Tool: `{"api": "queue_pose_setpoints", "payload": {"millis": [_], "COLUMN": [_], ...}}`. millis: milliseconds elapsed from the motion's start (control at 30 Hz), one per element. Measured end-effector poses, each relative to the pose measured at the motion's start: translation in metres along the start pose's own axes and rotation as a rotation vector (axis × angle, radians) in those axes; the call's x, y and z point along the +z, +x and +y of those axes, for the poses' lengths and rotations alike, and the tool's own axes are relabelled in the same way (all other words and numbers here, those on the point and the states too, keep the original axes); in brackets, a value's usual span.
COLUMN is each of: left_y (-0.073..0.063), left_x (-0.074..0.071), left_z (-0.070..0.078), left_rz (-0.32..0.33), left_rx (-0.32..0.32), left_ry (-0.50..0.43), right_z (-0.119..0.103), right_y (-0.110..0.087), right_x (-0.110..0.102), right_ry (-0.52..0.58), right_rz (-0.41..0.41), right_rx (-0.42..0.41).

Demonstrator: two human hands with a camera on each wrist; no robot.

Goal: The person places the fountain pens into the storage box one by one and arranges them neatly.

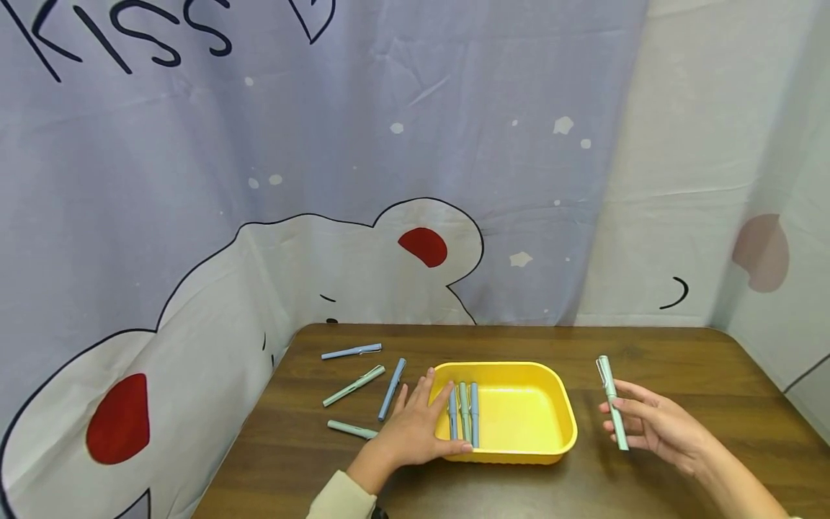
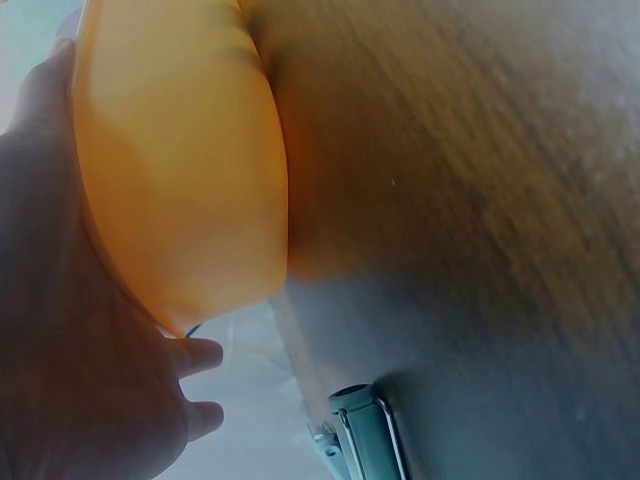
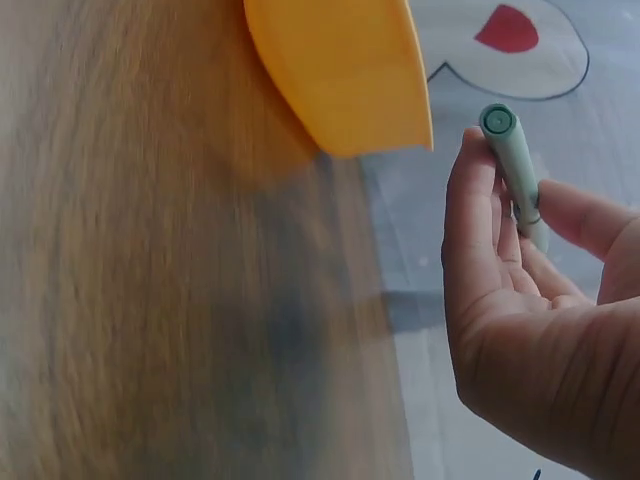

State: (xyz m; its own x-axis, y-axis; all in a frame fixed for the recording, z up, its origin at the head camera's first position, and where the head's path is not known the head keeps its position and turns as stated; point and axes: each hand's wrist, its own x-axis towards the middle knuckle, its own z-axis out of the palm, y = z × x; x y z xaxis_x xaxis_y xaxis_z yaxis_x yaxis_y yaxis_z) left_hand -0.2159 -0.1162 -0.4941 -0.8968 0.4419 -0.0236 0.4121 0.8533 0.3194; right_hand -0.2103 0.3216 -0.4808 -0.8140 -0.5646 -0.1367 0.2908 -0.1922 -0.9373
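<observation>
A light green pen [image 1: 612,404] stands nearly upright in my right hand [image 1: 661,429], pinched between thumb and fingers to the right of the yellow tray [image 1: 532,454]. The right wrist view shows the round end of that pen [image 3: 512,150] facing the camera. My left hand [image 1: 418,425] rests over the tray's left end, fingers spread across the rim and thumb along the front edge. In the left wrist view, the hand [image 2: 90,330] lies against the tray's outer wall [image 2: 190,170]. Inside the tray, blue pens [image 1: 475,414] and a green pen [image 1: 464,411] lie side by side.
Left of the tray, a blue pen [image 1: 351,351], a green pen [image 1: 354,386], another blue pen [image 1: 392,389] and another green pen [image 1: 350,429] lie scattered on the wooden table [image 1: 279,454]. A printed curtain [image 1: 363,274] hangs behind the table.
</observation>
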Motion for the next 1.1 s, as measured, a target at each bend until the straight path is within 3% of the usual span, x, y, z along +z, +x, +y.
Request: {"api": "queue_pose_setpoints", "payload": {"millis": [600,1100], "left_y": [0.000,0.001], "left_x": [0.000,-0.002], "left_z": [-0.001,-0.002], "left_rz": [-0.004,-0.006], "left_rx": [0.006,0.017], "left_ry": [0.010,0.028], "right_z": [0.002,-0.005], "right_y": [0.009,0.030], "right_x": [0.034,0.073], "right_ry": [-0.002,-0.157], "right_rz": [0.034,0.094], "right_rx": [-0.016,0.059]}}
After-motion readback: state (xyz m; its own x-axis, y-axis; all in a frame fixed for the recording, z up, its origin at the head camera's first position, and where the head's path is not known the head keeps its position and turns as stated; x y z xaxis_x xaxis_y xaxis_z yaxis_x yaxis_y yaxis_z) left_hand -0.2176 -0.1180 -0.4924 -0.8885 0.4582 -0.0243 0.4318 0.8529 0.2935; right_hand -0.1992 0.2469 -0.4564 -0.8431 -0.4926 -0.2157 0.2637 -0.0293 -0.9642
